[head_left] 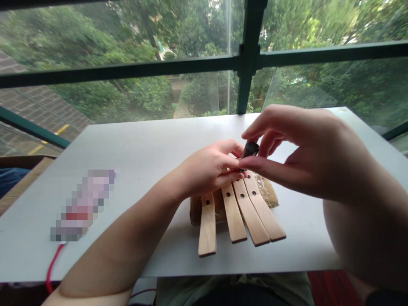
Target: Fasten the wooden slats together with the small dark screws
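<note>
Several pale wooden strips with rounded ends and dark screw-like dots fan out toward me. They rest on a brown, worn-looking block with whitish specks on its right side. My left hand reaches over the strips' far ends, its fingers bent together; what they grip is hidden. Above them, my right hand pinches a short, dark, cylindrical thing between thumb and fingers. Its lower end is hidden by my fingertips, close to those of my left hand. I cannot tell whether it touches the strips.
The white table stands against a window with green frames. On its left lies a blurred-out oblong item, with a red cord running off the near edge. A cardboard box stands beyond the left edge.
</note>
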`<state>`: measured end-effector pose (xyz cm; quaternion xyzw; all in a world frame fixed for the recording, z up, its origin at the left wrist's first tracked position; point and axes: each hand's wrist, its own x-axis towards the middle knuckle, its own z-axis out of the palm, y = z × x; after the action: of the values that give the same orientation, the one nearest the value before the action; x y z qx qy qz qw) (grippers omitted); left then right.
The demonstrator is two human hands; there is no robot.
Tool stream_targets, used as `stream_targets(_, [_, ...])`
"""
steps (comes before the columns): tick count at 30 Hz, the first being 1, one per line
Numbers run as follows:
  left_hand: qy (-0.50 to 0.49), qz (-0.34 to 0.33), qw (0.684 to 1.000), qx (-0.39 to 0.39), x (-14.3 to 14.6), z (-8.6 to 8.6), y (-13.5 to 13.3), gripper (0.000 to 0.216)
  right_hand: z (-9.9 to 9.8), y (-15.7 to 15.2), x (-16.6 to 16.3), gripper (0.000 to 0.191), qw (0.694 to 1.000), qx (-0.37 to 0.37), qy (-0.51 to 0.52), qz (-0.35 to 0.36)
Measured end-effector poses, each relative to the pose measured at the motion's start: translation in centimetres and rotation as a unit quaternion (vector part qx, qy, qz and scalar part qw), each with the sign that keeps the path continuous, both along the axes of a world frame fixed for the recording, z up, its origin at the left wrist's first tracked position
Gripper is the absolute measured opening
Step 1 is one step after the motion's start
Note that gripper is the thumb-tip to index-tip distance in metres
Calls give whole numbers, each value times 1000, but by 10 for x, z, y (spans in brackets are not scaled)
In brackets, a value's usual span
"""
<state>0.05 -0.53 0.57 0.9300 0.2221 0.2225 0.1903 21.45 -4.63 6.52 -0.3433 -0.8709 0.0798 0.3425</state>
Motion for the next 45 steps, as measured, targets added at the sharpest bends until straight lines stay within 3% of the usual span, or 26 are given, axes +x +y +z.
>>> stream_targets(4, [3, -6, 1000, -2, -1, -1, 1, 20, 9, 1, 9, 31, 997, -41, -30, 55])
stream_targets(7, [9, -5, 1000, 17, -2, -3, 4, 21, 9, 4, 10, 25, 996, -17, -46, 81])
stream_targets(22, [-1, -10, 999, 32, 0, -3, 3, 16, 2, 2, 1, 11, 999, -41, -14, -1])
stream_targets(27, [8, -7, 999, 33, 0, -2, 3, 16, -2, 4, -1, 6, 999, -7, -45, -9])
stream_targets(39, [11, 8, 998, 61, 2, -4, 3, 20, -9, 6, -11, 45, 989, 14, -121, -83])
stream_targets(45, [5, -6, 999, 49, 2, -3, 4, 19, -12, 10, -12, 53, 990, 3, -103, -94])
